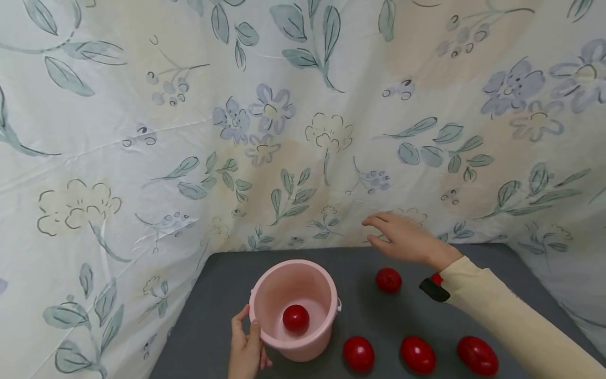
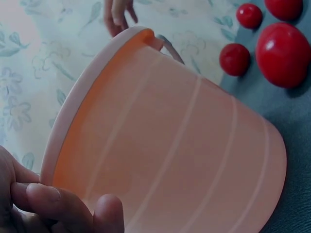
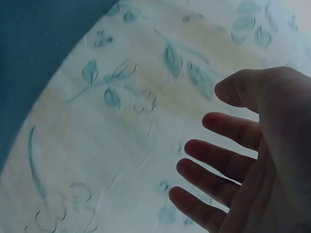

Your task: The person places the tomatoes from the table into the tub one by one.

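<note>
A pink bucket (image 1: pixel 305 345) stands on the dark grey table, its mouth tilted toward the head camera. My left hand (image 1: pixel 246 347) grips the rim at its near left side, thumb and fingers pinching the edge, as the left wrist view also shows. One red ball-like object (image 1: pixel 295 319) lies inside at the bottom. My right hand (image 1: pixel 402 238) is raised over the back of the table, right of the bucket. Its fingers (image 3: pixel 218 182) are spread and relaxed, holding nothing. Nearest below it sits a red round object (image 1: pixel 389 280), possibly a fruit.
Along the front right lie a red ball (image 1: pixel 358 354), a red oval (image 1: pixel 418 355) and another red oval (image 1: pixel 477 356). One more red object (image 1: pixel 436 279) is partly hidden behind the right wrist's black strap (image 1: pixel 434 290). Floral cloth (image 1: pixel 326 158) hangs behind the table (image 1: pixel 208 316).
</note>
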Tool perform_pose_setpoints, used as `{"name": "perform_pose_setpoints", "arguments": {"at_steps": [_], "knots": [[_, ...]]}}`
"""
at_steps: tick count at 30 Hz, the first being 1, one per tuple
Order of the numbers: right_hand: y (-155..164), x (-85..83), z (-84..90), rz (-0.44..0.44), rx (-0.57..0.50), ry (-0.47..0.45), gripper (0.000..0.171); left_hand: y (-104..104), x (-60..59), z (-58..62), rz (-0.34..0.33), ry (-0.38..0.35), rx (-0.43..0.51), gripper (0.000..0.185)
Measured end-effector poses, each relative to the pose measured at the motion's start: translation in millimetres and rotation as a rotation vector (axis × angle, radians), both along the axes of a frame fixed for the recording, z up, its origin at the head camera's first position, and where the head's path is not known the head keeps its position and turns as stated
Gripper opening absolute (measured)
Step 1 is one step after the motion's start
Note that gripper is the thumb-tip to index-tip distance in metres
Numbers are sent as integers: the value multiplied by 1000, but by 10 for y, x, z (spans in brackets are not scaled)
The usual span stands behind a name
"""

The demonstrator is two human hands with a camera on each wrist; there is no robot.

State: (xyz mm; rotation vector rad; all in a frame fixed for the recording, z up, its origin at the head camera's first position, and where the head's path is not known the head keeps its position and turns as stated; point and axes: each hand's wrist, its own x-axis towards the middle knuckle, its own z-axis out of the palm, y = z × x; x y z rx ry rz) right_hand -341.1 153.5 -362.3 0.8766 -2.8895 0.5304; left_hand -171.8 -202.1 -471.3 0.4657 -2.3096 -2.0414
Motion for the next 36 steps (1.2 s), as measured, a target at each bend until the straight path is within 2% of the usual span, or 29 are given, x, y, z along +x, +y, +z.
{"name": "perform_pose_setpoints", "arguments": {"at_steps": [7, 19, 23, 30, 33, 36], "knots": [[202, -73, -80, -65, -1, -15, 45, 9, -5, 6, 11, 8, 5, 48], [454, -112, -700, -99, -81, -30, 48, 68, -23, 50, -7, 11, 16, 49], [444, -147, -907, -96, -86, -118, 53, 45, -22, 48, 1, 16, 8, 48], [374, -146, -1300, -127, -60, -284, 72, 9, 13, 6, 17, -18, 7, 48], [340, -128, -1388, -146, -54, -314, 76, 7, 8, 6, 11, -13, 6, 48], [313, -106, -1435, -137, -45, -299, 75, 6, -6, 18, 11, -13, 3, 48]]}}
